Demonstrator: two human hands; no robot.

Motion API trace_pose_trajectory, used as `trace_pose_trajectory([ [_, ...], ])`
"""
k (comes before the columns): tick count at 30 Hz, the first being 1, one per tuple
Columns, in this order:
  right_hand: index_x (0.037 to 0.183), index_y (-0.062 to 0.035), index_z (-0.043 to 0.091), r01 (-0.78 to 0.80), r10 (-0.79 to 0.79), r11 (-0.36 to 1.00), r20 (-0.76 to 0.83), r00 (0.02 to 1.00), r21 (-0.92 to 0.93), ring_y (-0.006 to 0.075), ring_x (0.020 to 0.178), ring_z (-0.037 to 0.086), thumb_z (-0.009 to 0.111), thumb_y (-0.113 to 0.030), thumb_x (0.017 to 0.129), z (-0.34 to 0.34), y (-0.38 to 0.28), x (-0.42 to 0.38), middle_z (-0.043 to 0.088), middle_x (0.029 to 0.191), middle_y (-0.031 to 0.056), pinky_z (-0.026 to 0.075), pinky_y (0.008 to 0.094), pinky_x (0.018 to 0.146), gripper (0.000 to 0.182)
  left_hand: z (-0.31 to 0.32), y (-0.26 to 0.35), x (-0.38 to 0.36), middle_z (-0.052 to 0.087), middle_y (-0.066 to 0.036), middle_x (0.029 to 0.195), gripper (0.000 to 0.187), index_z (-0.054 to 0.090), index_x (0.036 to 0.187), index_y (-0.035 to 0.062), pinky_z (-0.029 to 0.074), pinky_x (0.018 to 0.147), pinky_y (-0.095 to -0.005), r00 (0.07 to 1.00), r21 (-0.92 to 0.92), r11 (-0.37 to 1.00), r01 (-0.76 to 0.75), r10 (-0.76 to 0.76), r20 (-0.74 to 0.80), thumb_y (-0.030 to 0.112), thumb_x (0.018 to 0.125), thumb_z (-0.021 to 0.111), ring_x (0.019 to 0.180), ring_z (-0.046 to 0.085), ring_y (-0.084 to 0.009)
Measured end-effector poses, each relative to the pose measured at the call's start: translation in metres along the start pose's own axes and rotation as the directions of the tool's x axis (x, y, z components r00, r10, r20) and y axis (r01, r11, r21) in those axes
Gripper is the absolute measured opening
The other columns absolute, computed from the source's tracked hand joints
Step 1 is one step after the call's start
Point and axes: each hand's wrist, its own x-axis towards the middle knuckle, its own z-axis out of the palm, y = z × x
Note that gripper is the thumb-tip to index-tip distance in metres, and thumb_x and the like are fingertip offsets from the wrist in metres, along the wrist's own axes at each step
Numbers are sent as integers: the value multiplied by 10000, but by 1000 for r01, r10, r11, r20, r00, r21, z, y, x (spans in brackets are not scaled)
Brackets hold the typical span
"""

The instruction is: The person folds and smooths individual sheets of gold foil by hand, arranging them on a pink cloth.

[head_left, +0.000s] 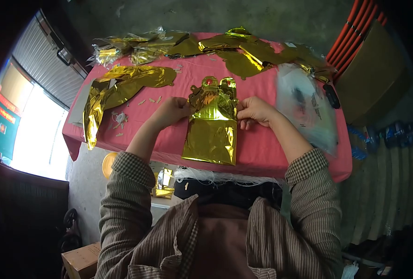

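Gold foil balloon [212, 122] lies flat mid-counter [262, 149], lower edge near the front rim; left hand [171, 111] pinches its left side, right hand [254, 111] pinches its right side, both grips closed on the foil; risk: uneven pull creases or tears the thin foil; slick sheet may slide off the rim; loose foil pile [123, 86] and plastic bag [309, 107] nearby could get dragged.
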Motion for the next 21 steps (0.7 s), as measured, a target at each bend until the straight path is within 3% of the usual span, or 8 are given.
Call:
trace_pose_trajectory([
  [2, 915, 40, 592, -24, 24, 1000, -8, 1000, -9, 181, 564, 636, 572, -35, 803, 0, -1, -1, 643, 795, 125, 520, 249, 443, 137, 1, -2, 0, 417, 71, 553, 259, 466, 626, 93, 293, 434, -206, 1000, -2, 1000, -4, 4, -6, 108, 826, 630, 481, 364, -19],
  [8, 946, 30, 582, -89, 82, 972, 44, 996, 219, 167, 546, 622, 580, -124, 842, 3, -8, -10, 644, 844, 113, 509, 238, 438, 186, 4, -7, -2, 435, 65, 554, 235, 486, 637, 81, 297, 423, -209, 998, 25, 999, -41, 42, -36, 104, 830, 618, 468, 371, -22],
  [11, 882, 1, 590, -3, 0, 984, 21, 1000, 178, 129, 528, 604, 580, -124, 851, 6, -7, -9, 628, 723, 74, 492, 221, 438, 130, 5, 0, -6, 438, 61, 551, 225, 496, 641, 76, 300, 422, -209, 997, 43, 997, -65, 66, -27, 112, 826, 620, 470, 380, -20],
  [13, 857, 1, 592, 89, -98, 985, -56, 994, -151, 93, 476, 551, 628, -111, 811, 11, -5, -4, 617, 694, 49, 442, 207, 397, 126, 8, 8, -12, 437, 56, 544, 230, 497, 637, 72, 306, 434, -218, 998, 71, 997, -34, 38, -48, 129, 814, 632, 478, 374, -27],
  [17, 842, -4, 606, 45, -76, 971, -124, 989, -236, 61, 445, 497, 660, -94, 773, 19, -5, -4, 606, 672, 30, 384, 200, 364, 125, 13, 5, -18, 447, 35, 548, 221, 503, 646, 48, 331, 464, -250, 994, 124, 991, -40, 51, -93, 138, 786, 650, 499, 378, -54],
  [20, 840, -5, 616, 109, -161, 940, -141, 977, -322, 50, 446, 477, 667, -81, 750, 19, 9, -2, 597, 650, 19, 371, 201, 384, 128, 19, 5, -26, 460, -2, 553, 217, 509, 666, 18, 360, 503, -277, 973, 204, 971, -123, 158, -166, 141, 764, 658, 524, 392, -78],
  [21, 852, -9, 622, 193, -263, 908, -147, 953, -371, 56, 487, 494, 663, -71, 751, 21, 13, -2, 602, 678, 22, 387, 221, 413, 126, 21, 6, -29, 461, -24, 561, 215, 510, 675, 7, 369, 514, -284, 959, 239, 957, -167, 215, -187, 139, 756, 659, 537, 407, -91],
])
